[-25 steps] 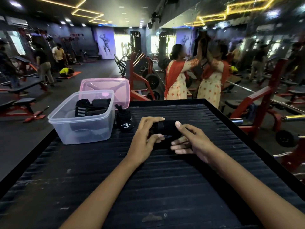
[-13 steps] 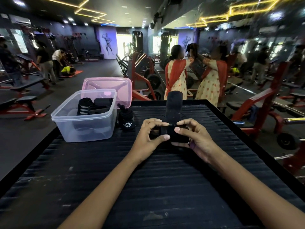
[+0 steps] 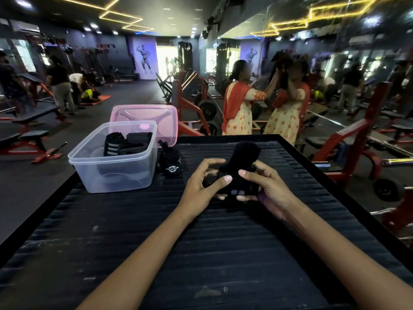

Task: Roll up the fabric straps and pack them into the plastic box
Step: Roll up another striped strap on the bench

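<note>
A black fabric strap (image 3: 238, 173) is held just above the black ribbed table (image 3: 201, 253), its loose end curling up and away from me. My left hand (image 3: 201, 186) grips its left side, thumb on top. My right hand (image 3: 266, 186) grips the right side, thumb pressing the roll. The clear plastic box (image 3: 111, 166) stands at the table's left, with rolled black straps (image 3: 125, 144) inside. Another rolled black strap (image 3: 171, 161) with a white logo sits just right of the box.
A pink lid (image 3: 145, 117) leans behind the box. Beyond the table's far edge stand red gym machines (image 3: 192, 104), benches, a mirror wall and several people.
The strap's free end stood straight up half a second ago; now it droops and curls shorter as both hands roll it. The hands have shifted slightly toward me.
</note>
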### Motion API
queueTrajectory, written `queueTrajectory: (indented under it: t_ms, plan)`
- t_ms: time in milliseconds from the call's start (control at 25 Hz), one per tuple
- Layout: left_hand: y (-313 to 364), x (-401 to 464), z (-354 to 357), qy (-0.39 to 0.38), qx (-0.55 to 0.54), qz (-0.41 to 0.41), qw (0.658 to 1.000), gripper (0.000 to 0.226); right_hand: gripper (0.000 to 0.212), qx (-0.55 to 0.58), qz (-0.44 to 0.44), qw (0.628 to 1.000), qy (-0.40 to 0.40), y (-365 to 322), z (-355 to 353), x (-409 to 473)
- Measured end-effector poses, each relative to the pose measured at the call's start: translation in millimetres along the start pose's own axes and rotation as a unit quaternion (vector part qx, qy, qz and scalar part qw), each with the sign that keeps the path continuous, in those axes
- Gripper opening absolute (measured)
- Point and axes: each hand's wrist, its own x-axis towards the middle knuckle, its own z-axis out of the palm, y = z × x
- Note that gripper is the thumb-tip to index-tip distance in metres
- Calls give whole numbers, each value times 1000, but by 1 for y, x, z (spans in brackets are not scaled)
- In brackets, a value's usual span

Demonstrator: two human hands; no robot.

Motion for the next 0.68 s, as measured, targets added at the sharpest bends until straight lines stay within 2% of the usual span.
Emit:
queueTrajectory:
  t_ms: [160,320,400,560,680]
  plan:
    - [5,0,-2,-7,-45,-25,999,21,40,1,-20,999,-27,1,0,0]
    - [7,0,-1,27,-99,-100,990,7,26,-82,-73,992,-62,4,0,-1]
    - [6,0,-2,36,-112,-134,984,6,25,-133,-88,985,-64,8,-1,0]
    - [4,1,-4,18,-136,-158,978,8,26,-137,-97,984,-63,9,-2,0]
    - [3,2,-3,19,-141,-176,974,10,34,-184,-114,974,-66,8,-2,-1]
